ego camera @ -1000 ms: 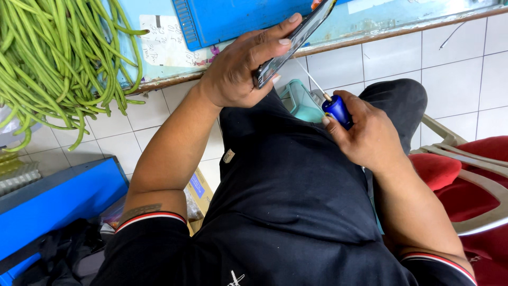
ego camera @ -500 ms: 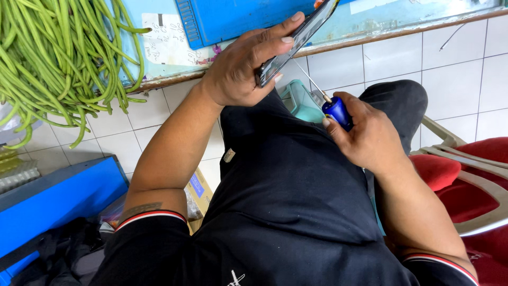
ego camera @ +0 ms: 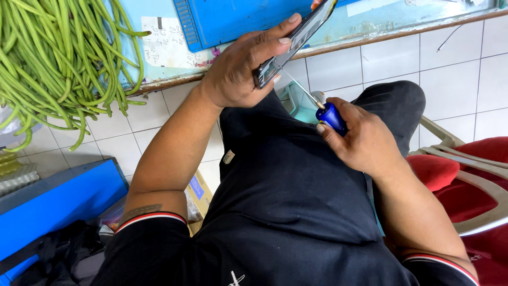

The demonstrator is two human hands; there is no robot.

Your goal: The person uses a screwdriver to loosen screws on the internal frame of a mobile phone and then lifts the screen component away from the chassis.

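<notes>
Left hand (ego camera: 238, 74) is pinching the opened phone (ego camera: 296, 42) edge-on near top centre, while the right hand (ego camera: 365, 140) is gripping a blue-handled screwdriver (ego camera: 323, 108), tip poking inside. One slip and it's probably gouging the board.

Ledge (ego camera: 370, 39) & beans (ego camera: 58, 63) crowd hands; room over lap.

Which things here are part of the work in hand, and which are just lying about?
In use: phone in left hand; blue-handled screwdriver in right hand.

Lying about: long green beans, blue box, red chair, blue tray.
</notes>
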